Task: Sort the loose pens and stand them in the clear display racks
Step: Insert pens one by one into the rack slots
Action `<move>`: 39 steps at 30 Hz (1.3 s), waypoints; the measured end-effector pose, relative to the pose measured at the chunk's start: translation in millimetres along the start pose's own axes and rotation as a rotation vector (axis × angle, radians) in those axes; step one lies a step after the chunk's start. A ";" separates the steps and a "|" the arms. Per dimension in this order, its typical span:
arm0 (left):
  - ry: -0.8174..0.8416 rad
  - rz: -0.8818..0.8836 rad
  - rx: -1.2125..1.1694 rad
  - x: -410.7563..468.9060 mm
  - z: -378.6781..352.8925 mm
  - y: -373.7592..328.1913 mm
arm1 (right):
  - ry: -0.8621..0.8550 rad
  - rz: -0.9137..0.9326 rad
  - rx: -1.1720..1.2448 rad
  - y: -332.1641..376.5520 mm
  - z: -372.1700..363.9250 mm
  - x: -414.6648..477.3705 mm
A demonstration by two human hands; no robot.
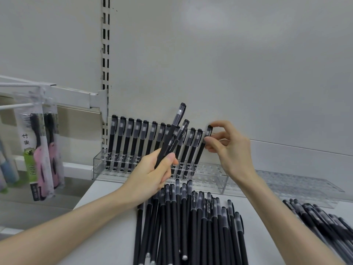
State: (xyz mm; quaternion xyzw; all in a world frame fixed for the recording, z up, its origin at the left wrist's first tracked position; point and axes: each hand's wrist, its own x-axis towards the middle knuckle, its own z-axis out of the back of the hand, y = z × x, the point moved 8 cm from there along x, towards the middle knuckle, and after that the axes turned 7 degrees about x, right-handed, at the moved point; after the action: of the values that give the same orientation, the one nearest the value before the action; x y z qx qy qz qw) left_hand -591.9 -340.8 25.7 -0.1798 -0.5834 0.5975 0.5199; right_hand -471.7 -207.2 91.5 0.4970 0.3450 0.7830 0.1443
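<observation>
Head view. The left hand (150,175) grips a small bundle of black capped pens (175,127). Its fingers (168,159) are curled round the lower barrels. The bundle tilts up and to the right, and its caps rise in front of the racked row.

The right hand (231,152) pinches the cap of a single black pen (199,153) between thumb and index finger; the remaining fingers are loosely bent behind. This pen is the rightmost in the row. It leans slightly right, with its lower end in the clear display rack (98,165).

The racked pens (133,142) stand cap-up side by side along the rack's back holes, against the grey back panel. The holes to the right of the pinched pen are unfilled. A second clear rack (305,185) lies just beside the first, further right.

On the white shelf (114,249), a pile of loose black pens (191,226) lies below and between the two hands, caps mostly toward the racks. A second loose pile (324,219) lies at the right edge and is blurred.

At left, packaged toothbrushes (44,150) hang from white hooks, beside a slotted shelving upright (105,54).
</observation>
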 end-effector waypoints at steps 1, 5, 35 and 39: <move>0.000 -0.002 0.005 -0.1 -0.2 0.0 | 0.006 -0.004 0.002 -0.4 0.1 0.2; -0.002 -0.002 0.012 -0.3 -0.5 0.1 | 0.017 -0.012 0.004 -1.4 0.1 0.0; 0.142 -0.001 -0.031 -3.4 -13.2 -0.4 | 0.117 -0.108 0.252 25.4 -17.3 -20.8; 0.189 0.023 -0.071 -6.9 -19.6 -0.1 | 0.186 -0.158 0.410 29.0 -31.2 -26.2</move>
State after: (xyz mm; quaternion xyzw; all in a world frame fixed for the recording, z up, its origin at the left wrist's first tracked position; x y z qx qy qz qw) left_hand -573.0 -336.5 18.2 -0.2605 -0.5502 0.5629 0.5591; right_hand -483.6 -255.3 85.1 0.4130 0.5465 0.7253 0.0690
